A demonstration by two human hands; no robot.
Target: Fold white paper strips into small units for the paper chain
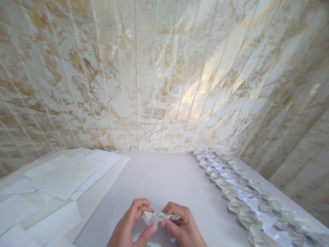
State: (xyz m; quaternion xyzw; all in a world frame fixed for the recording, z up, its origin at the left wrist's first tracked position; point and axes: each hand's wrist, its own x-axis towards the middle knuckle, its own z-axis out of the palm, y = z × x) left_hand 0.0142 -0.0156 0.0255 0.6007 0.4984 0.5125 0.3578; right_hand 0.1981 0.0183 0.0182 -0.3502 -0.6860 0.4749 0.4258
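A small folded paper piece (158,217), pale grey-white with creases, is held level just above the table at the bottom middle. On its left side, my left hand (131,223) curls around it, thumb against the lower edge and fingertips by the upper left flap. My right hand (181,221) pinches the other end between thumb and bent fingers. The narrow tip of the paper shows past the right fingers. Some small white shapes lie under the hands, partly hidden.
Loose white paper sheets (61,175) overlap on a larger pale board (102,185) at the left. Rows of folded paper pieces (239,206) run along the right side of the white table (159,178). A gold-patterned wall (154,85) rises behind the table.
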